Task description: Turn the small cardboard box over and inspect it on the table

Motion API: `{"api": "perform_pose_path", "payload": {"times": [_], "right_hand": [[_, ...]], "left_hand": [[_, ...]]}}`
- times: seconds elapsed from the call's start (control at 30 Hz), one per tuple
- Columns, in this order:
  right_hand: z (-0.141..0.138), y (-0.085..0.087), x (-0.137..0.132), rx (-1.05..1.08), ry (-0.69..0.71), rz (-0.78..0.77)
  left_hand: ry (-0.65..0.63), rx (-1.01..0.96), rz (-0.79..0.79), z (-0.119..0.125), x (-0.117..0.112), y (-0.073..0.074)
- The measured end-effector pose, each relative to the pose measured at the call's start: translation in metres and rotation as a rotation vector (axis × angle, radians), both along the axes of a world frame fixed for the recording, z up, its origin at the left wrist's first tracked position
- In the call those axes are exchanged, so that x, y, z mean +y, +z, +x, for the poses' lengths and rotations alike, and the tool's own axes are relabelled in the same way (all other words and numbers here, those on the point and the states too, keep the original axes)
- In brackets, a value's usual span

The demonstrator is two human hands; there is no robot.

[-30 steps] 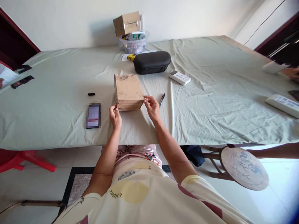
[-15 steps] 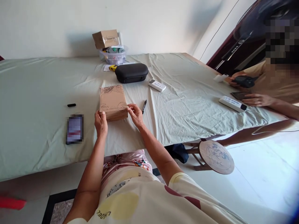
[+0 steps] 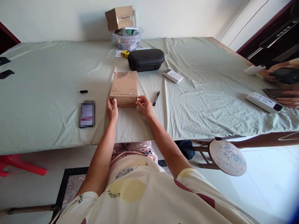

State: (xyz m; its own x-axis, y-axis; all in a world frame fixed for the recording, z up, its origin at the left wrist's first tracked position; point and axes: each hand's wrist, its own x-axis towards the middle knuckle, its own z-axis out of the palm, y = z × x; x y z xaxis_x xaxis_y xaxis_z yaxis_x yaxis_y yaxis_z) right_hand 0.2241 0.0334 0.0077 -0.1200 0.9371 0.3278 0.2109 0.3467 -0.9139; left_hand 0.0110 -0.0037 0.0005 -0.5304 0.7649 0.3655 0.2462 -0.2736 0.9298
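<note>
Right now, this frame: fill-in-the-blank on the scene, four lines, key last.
1. The left hand and the right hand are at either side of a scribbled cardboard ____.
2. In this view, the pen lies to the ____ of both hands.
3. The zipped case farther back is ____ in colour.
4. The seat of the stool is ____ in shape.

Missing words: box; right; black; round.

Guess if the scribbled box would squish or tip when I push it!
The scribbled box probably feels stiff: its cardboard edges look straight. It likely won't tip easily, being wide and low. The wrinkled cloth might snag it.
</note>
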Motion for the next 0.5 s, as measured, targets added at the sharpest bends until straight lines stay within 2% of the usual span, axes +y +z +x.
{"api": "perform_pose_path", "payload": {"times": [0.13, 0.23, 0.37, 0.5], "right_hand": [[0.005, -0.005, 0.001, -0.258, -0.085, 0.044], [0.007, -0.011, 0.003, -0.368, -0.123, 0.079], [0.008, -0.012, 0.004, -0.349, -0.108, 0.069], [0.006, -0.004, 0.003, -0.189, -0.051, 0.061]], "left_hand": [[-0.012, 0.014, 0.007, -0.001, -0.001, -0.005], [-0.014, 0.010, 0.008, -0.001, -0.002, -0.006], [0.026, 0.007, -0.011, -0.001, -0.003, -0.006], [0.014, -0.007, -0.004, -0.005, -0.003, -0.009]]}}
